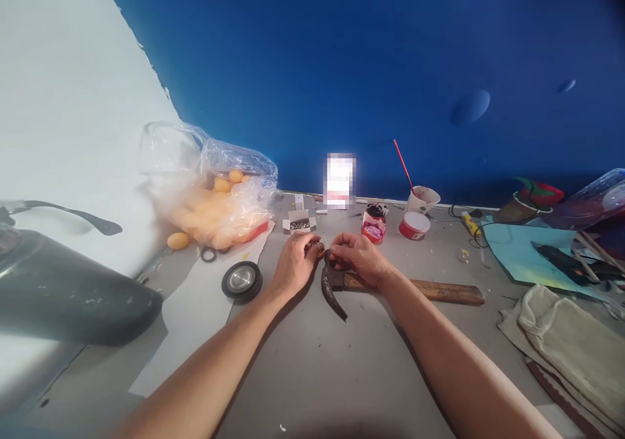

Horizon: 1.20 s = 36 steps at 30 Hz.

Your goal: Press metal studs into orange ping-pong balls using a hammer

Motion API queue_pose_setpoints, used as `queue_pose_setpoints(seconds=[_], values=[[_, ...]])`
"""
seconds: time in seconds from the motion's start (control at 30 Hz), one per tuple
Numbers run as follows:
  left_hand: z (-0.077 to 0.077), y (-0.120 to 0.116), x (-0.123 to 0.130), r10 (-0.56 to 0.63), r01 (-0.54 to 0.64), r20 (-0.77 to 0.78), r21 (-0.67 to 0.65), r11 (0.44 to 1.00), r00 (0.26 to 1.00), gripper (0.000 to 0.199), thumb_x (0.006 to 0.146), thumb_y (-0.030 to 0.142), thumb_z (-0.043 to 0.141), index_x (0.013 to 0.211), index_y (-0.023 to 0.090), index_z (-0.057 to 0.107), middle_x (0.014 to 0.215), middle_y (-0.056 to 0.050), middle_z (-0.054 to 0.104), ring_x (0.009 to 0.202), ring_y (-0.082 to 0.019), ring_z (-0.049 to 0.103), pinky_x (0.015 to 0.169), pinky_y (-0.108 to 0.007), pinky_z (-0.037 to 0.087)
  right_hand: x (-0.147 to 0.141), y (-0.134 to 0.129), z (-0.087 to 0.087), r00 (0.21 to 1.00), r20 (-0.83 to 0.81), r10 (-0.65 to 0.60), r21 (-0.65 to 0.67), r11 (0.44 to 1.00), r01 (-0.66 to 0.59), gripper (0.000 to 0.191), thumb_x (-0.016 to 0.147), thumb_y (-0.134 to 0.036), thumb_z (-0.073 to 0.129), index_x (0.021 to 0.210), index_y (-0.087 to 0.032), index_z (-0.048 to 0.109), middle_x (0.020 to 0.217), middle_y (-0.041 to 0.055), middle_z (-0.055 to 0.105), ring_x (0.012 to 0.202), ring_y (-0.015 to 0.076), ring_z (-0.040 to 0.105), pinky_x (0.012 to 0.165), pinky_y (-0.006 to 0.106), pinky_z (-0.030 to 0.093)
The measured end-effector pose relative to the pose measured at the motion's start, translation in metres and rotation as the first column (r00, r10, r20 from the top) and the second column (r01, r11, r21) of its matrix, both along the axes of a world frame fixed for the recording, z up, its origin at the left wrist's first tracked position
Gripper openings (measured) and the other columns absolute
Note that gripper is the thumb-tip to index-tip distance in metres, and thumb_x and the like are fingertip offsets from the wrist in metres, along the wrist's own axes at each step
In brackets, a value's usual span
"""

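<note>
Hammer [333, 283] under right hand [360, 254], fingertips pinched, contents unclear | left hand [295, 263] curled against small brownish object [319, 250]

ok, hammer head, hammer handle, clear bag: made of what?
Hammer head: likely steel, dark and dull, with pale worn patches.
Hammer handle: apparently wood, brown with darker streaks.
Clear bag: probably thin plastic film, glossy, crinkled, see-through.

1 head-worn camera: looks forward and down, near, onto hands [360, 256].
</note>
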<state>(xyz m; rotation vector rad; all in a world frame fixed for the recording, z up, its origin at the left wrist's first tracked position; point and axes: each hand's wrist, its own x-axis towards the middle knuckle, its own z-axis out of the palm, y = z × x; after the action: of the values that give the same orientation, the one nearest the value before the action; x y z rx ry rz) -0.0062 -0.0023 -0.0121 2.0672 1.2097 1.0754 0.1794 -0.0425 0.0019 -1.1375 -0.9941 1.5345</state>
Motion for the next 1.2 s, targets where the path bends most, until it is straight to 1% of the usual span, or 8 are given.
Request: queue_pose_setpoints(seconds=[0.17, 0.4, 0.67, 0.77, 0.87, 1.0, 1.1, 1.2], values=[[0.0, -0.001, -0.001, -0.03, 0.038, -0.107, 0.073, 0.997, 0.994, 0.023, 0.099, 0.027, 0.054, 0.105, 0.02, 0.075, 0.108, -0.013, 0.074, 0.11, -0.031, 0.067, 0.101, -0.047, 0.054, -0.001, 0.0, -0.001, 1.0, -0.005, -0.004, 0.01, 1.0, 0.004, 0.04, 0.063, -0.047, 0.093, 0.074, -0.018, 0.068, 0.069, 0.0002, 0.069, 0.062, 0.0115, 0.059, 0.061, 0.026, 0.049], [-0.004, -0.003, -0.002, -0.067, 0.102, -0.24, 0.139, 0.985, 0.969, 0.027, 0.093, 0.02, 0.06, 0.117, 0.019, 0.071, 0.111, -0.014, 0.072, 0.113, -0.033, 0.063, 0.104, -0.053, 0.052, -0.001, 0.0, 0.0, 1.0, -0.02, -0.004, -0.001, 1.0, 0.004, 0.041, 0.061, -0.047, 0.094, 0.073, -0.018, 0.067, 0.068, -0.0003, 0.068, 0.061, 0.0115, 0.058, 0.061, 0.027, 0.049], [0.006, -0.005, 0.002, 0.021, -0.018, 0.18, -0.017, 1.0, 0.983, 0.033, 0.082, 0.02, 0.07, 0.114, 0.022, 0.071, 0.113, -0.009, 0.069, 0.099, -0.023, 0.068, 0.091, -0.038, 0.057, -0.004, -0.003, 0.005, 0.997, 0.055, -0.052, 0.05, 0.998, 0.049, 0.031, 0.065, -0.039, 0.089, 0.071, -0.019, 0.066, 0.068, 0.0004, 0.069, 0.062, 0.0126, 0.059, 0.061, 0.027, 0.05], [0.013, -0.007, 0.005, 0.048, 0.041, 0.357, -0.238, 0.97, 0.933, 0.032, 0.077, 0.025, 0.073, 0.109, 0.021, 0.071, 0.106, -0.006, 0.072, 0.083, -0.018, 0.068, 0.077, -0.032, 0.057, -0.004, -0.003, 0.005, 0.994, 0.104, -0.042, 0.065, 0.997, 0.036, 0.026, 0.069, -0.037, 0.085, 0.071, -0.019, 0.067, 0.068, 0.001, 0.069, 0.064, 0.0134, 0.059, 0.063, 0.028, 0.05], [0.018, -0.007, 0.006, 0.106, 0.121, 0.471, -0.427, 0.896, 0.875, 0.037, 0.076, 0.03, 0.073, 0.112, 0.022, 0.07, 0.091, -0.002, 0.071, 0.071, -0.016, 0.066, 0.064, -0.027, 0.054, -0.003, -0.003, 0.003, 0.992, 0.12, -0.034, 0.058, 0.998, 0.028, 0.025, 0.07, -0.038, 0.084, 0.071, -0.019, 0.066, 0.069, 0.0018, 0.07, 0.065, 0.0139, 0.06, 0.063, 0.028, 0.049], [0.016, -0.004, 0.005, 0.124, 0.171, 0.543, -0.461, 0.871, 0.83, 0.038, 0.076, 0.035, 0.073, 0.111, 0.021, 0.07, 0.083, 0.0, 0.069, 0.065, -0.015, 0.064, 0.061, -0.027, 0.053, -0.002, -0.003, 0.004, 0.979, 0.201, -0.026, 0.109, 0.994, 0.004, 0.018, 0.073, -0.034, 0.077, 0.073, -0.02, 0.066, 0.072, 0.0022, 0.07, 0.067, 0.0148, 0.06, 0.065, 0.029, 0.049], [0.012, -0.001, 0.005, 0.126, 0.159, 0.553, -0.438, 0.885, 0.823, 0.038, 0.074, 0.035, 0.076, 0.109, 0.021, 0.071, 0.077, 0.001, 0.068, 0.061, -0.014, 0.062, 0.058, -0.026, 0.051, 0.001, -0.006, 0.014, 0.908, 0.418, 0.015, 0.146, 0.986, -0.084, 0.011, 0.074, -0.027, 0.071, 0.081, -0.019, 0.069, 0.079, 0.0023, 0.071, 0.072, 0.0162, 0.062, 0.066, 0.029, 0.049], [0.01, 0.0, 0.004, 0.139, 0.214, 0.617, -0.462, 0.861, 0.774, 0.044, 0.073, 0.035, 0.08, 0.113, 0.021, 0.068, 0.082, 0.001, 0.068, 0.064, -0.014, 0.064, 0.059, -0.026, 0.052, 0.004, -0.014, 0.028, 0.715, 0.691, 0.104, 0.134, 0.954, -0.268, 0.02, 0.073, -0.022, 0.069, 0.093, -0.021, 0.069, 0.09, 0.0016, 0.072, 0.08, 0.0172, 0.064, 0.07, 0.028, 0.049]])
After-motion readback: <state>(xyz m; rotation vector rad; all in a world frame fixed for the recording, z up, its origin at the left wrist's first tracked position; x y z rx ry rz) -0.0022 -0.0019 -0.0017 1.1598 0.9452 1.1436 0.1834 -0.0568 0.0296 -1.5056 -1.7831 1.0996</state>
